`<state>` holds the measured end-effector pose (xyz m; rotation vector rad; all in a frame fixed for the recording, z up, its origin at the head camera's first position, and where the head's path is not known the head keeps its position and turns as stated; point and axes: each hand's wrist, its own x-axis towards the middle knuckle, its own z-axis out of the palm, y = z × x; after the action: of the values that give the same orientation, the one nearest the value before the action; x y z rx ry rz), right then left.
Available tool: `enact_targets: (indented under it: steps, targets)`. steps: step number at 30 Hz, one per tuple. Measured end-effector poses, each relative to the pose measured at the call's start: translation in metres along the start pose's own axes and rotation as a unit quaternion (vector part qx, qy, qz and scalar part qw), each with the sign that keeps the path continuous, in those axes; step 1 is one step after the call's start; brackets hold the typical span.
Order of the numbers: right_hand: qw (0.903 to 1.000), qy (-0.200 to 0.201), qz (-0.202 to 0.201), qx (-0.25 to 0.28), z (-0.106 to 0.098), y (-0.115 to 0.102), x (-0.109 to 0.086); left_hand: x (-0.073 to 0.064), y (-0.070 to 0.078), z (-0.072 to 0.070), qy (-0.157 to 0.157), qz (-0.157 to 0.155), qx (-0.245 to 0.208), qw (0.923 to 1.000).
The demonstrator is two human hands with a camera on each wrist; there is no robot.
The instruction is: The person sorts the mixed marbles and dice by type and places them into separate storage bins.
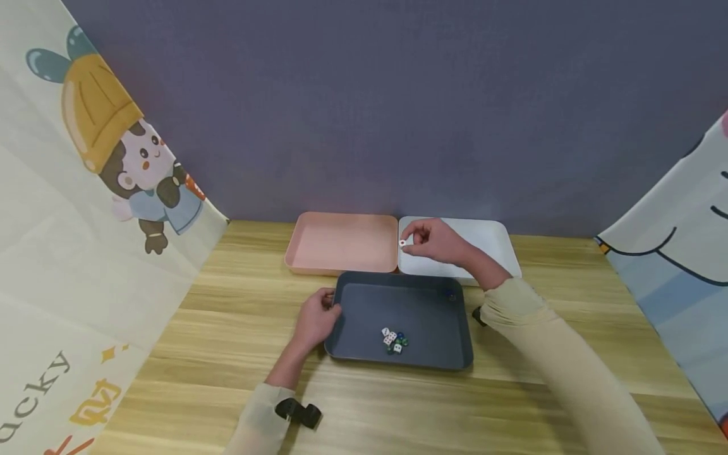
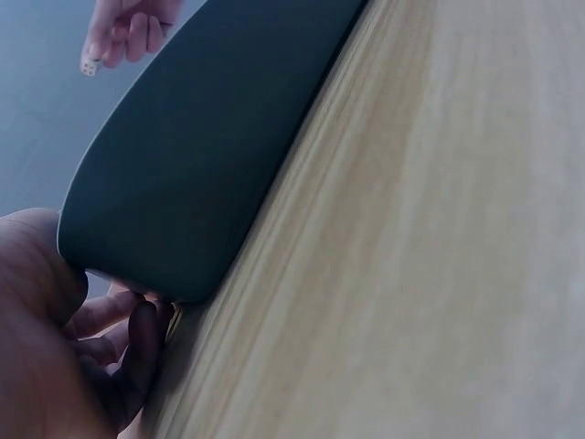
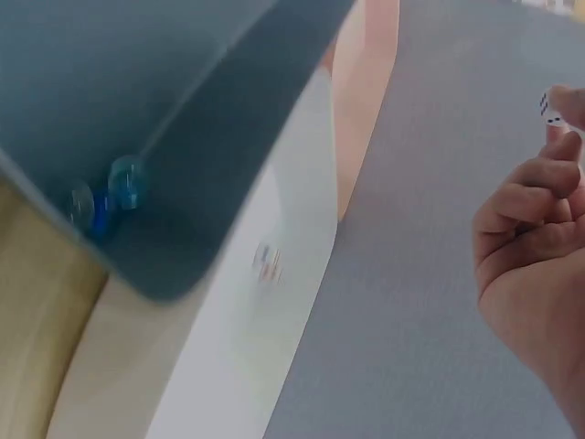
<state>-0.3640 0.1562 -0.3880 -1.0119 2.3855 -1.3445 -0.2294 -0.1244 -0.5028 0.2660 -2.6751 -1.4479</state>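
Observation:
A white die [image 1: 402,243] with dark pips is pinched between the thumb and forefinger of my right hand [image 1: 435,241], raised over the left part of the white tray [image 1: 486,239]. My left hand [image 1: 315,319] grips the left edge of the dark grey tray [image 1: 358,303], thumb at the rim and fingers at the outer side in the left wrist view. Several white dice [image 1: 388,340] lie in that tray, mixed with green and blue marbles [image 1: 405,342]. More marbles [image 3: 128,183], blue and clear, sit in its far right corner.
Left of the white tray stands a pink tray [image 1: 344,243], both behind the dark one. In the right wrist view, a faint blurred spot with red and dark marks [image 3: 268,263] shows in the white tray. A grey-blue cloth wall [image 1: 364,114] rises behind the wooden table [image 1: 227,328].

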Motion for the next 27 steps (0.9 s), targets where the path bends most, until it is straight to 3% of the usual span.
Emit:
enact_targets:
  steps: [6, 12, 19, 27]
  targets:
    - [0.9973, 0.045, 0.057, 0.010, -0.027, 0.017, 0.009, 0.003, 0.004, 0.002, 0.002, 0.004, -0.001, 1.0000]
    - [0.9922, 0.081, 0.094, 0.004, -0.039, 0.039, 0.020, 0.003, 0.003, 0.002, -0.002, 0.008, -0.013, 0.9999]
    - [0.9798, 0.087, 0.177, 0.033, -0.043, 0.066, 0.035, -0.007, -0.002, 0.001, -0.002, 0.000, -0.004, 1.0000]
    - [0.9736, 0.085, 0.207, 0.042, -0.059, 0.085, 0.049, -0.004, 0.001, 0.001, 0.005, 0.001, -0.007, 1.0000]
